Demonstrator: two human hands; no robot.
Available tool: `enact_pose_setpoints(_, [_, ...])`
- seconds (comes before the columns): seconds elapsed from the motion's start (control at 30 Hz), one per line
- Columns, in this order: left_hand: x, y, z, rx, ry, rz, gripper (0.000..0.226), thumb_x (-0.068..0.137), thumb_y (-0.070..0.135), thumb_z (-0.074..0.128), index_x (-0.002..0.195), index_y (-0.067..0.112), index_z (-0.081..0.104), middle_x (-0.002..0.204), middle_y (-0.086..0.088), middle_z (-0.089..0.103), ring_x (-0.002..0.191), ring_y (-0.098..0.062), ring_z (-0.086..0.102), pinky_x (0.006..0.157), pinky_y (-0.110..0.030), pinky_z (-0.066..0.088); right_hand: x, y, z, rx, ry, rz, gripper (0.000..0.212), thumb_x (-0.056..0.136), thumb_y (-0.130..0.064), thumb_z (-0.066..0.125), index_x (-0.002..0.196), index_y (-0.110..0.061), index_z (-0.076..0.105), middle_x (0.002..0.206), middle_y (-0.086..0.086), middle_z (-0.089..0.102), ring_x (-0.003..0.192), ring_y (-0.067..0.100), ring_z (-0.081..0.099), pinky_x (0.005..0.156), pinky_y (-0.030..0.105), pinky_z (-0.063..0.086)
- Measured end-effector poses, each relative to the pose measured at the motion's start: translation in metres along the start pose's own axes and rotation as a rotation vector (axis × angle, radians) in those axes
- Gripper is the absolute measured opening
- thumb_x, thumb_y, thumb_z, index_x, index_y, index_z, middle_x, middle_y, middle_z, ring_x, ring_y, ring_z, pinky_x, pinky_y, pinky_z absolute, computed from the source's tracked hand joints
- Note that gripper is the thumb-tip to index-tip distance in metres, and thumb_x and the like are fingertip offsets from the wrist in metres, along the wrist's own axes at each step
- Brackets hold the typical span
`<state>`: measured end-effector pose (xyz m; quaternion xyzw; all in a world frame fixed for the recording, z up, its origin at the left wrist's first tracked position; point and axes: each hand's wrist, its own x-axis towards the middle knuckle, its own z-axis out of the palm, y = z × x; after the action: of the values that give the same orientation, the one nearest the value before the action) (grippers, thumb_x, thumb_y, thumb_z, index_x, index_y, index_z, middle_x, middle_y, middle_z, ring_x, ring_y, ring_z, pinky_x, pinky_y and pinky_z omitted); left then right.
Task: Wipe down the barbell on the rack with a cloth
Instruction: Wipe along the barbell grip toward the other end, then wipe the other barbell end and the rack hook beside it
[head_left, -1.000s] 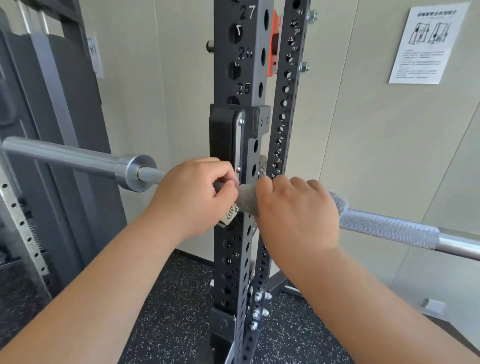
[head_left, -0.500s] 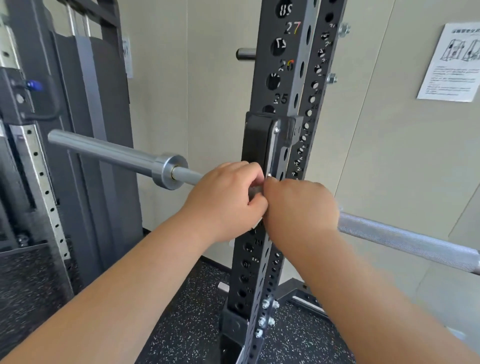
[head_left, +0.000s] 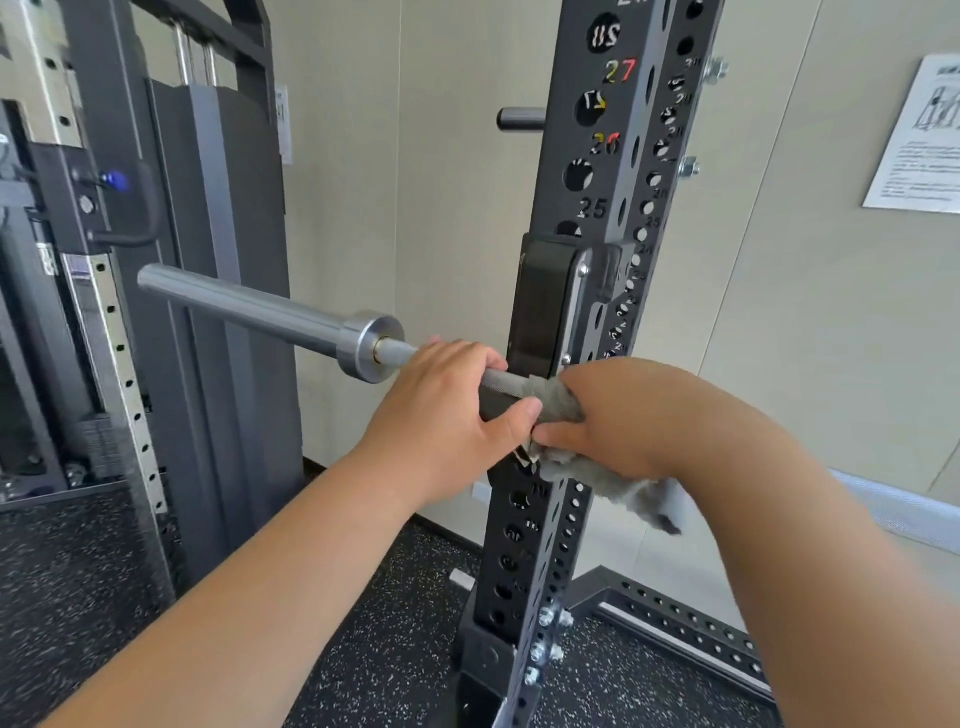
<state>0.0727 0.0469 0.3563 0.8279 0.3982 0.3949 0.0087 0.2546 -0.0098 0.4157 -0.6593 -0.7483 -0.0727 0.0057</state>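
Head view is showing the barbell (head_left: 270, 312) lying across the rack upright (head_left: 587, 291), which serves as the landmark; its smooth sleeve and collar are sticking out to the left of the upright, and the thinner shaft is running into the black hook on the upright's front. Just left of the upright, the left hand (head_left: 441, 415) is wrapping around the shaft, fingers curled over the top and thumb pressing in from below, closing on the bar and on the near end of the grey cloth (head_left: 556, 400). Directly in front of the upright, the right hand (head_left: 623, 415) is gripping the cloth, fingers folded tight into a bunch of fabric; a loose tail of the cloth is hanging down below that hand, to the lower right of the upright. Both hands are nearly touching, thumb to fingertips. Right of the upright, a printed sheet (head_left: 919, 140) is hanging on the wall.
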Motion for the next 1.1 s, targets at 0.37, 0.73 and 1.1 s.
enact_pose_setpoints(0.37, [-0.004,0.003,-0.003,0.196,0.081,-0.005,0.076,0.084,0.071,0.033,0.139,0.023,0.056,0.141,0.003,0.055,0.143,-0.022,0.037,0.128,-0.045,0.008,-0.005,-0.001,0.009,-0.147,0.143,0.02,0.037,0.097,-0.061,0.047,0.086,-0.027,0.038,0.081,-0.005,0.053,0.081,0.024,0.059,0.067,0.037,0.053])
enact_pose_setpoints(0.73, [-0.012,0.009,-0.002,0.244,-0.008,-0.221,0.109,0.078,0.084,0.017,0.163,0.016,0.013,0.172,-0.002,0.003,0.157,-0.02,-0.013,0.128,-0.048,-0.005,-0.006,0.008,0.006,-0.091,0.086,-0.003,0.039,0.097,-0.06,0.047,0.076,-0.03,0.036,0.081,-0.008,0.053,0.076,0.016,0.056,0.073,0.041,0.056])
enact_pose_setpoints(1.1, [-0.014,0.006,0.008,0.083,-0.082,-0.212,0.106,0.08,0.083,0.016,0.163,0.017,0.017,0.172,0.002,0.008,0.157,-0.012,-0.008,0.129,-0.042,-0.001,-0.018,0.002,0.014,-0.202,0.275,0.066,0.039,0.098,-0.067,0.035,0.091,-0.029,0.042,0.083,-0.01,0.055,0.077,0.019,0.061,0.066,0.035,0.054])
